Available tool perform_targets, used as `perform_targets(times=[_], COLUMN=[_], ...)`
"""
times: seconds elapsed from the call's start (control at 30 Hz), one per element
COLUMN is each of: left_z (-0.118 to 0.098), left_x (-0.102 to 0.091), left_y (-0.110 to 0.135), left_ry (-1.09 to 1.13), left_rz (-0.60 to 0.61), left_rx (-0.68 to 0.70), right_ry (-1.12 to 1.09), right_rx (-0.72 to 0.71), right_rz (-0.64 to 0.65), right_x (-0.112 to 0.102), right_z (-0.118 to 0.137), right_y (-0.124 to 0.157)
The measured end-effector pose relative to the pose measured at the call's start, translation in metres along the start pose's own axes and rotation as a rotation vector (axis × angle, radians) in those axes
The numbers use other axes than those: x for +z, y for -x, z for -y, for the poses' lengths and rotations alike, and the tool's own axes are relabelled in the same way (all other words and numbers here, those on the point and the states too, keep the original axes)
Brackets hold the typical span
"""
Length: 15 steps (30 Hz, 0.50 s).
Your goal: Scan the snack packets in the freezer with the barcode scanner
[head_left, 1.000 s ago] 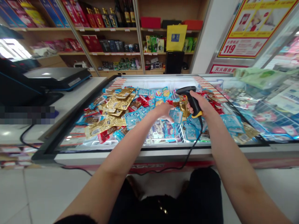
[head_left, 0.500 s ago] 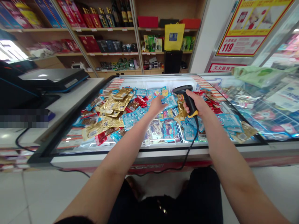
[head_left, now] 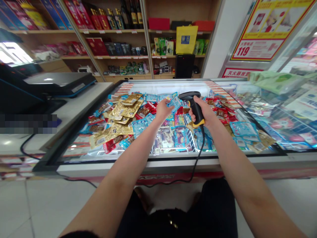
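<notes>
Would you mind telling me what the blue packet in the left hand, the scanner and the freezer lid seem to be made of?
Blue packet: thin glossy plastic film, judging by its sheen and crinkles. Scanner in the right hand: matte black hard plastic with a yellow band, probably moulded. Freezer lid: clear glass or acrylic; it reflects light and shows goods beneath.

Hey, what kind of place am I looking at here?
Most likely a small shop. A glass-topped chest freezer strewn with snack packets, stocked wooden shelves behind, and the right hand gripping a barcode scanner.
</notes>
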<state>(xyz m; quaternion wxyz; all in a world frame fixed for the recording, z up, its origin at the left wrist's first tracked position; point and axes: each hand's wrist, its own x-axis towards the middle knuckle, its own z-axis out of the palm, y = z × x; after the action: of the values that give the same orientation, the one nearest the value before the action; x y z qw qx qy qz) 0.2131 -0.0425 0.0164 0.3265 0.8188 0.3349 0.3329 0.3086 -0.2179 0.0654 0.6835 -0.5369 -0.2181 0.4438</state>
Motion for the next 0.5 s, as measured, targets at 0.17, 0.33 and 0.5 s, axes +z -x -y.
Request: perform_targets(times=[0.17, 0.33, 0.5], left_z=[0.006, 0.011, 0.011], left_x=[0.000, 0.003, 0.002], left_y=[-0.002, -0.007, -0.006], left_ry=[0.017, 0.003, -0.011], left_rz=[-0.006, -0.030, -0.031], left_rx=[-0.010, 0.014, 0.013], right_ry=[-0.005, -0.011, -0.023], right_rx=[0.009, 0.009, 0.002], right_rz=[-0.004, 0.005, 0.014], right_x=[0.001, 0.001, 0.000], right_z=[0.000, 0.000, -0.001], right_y=[0.002, 0.003, 0.004])
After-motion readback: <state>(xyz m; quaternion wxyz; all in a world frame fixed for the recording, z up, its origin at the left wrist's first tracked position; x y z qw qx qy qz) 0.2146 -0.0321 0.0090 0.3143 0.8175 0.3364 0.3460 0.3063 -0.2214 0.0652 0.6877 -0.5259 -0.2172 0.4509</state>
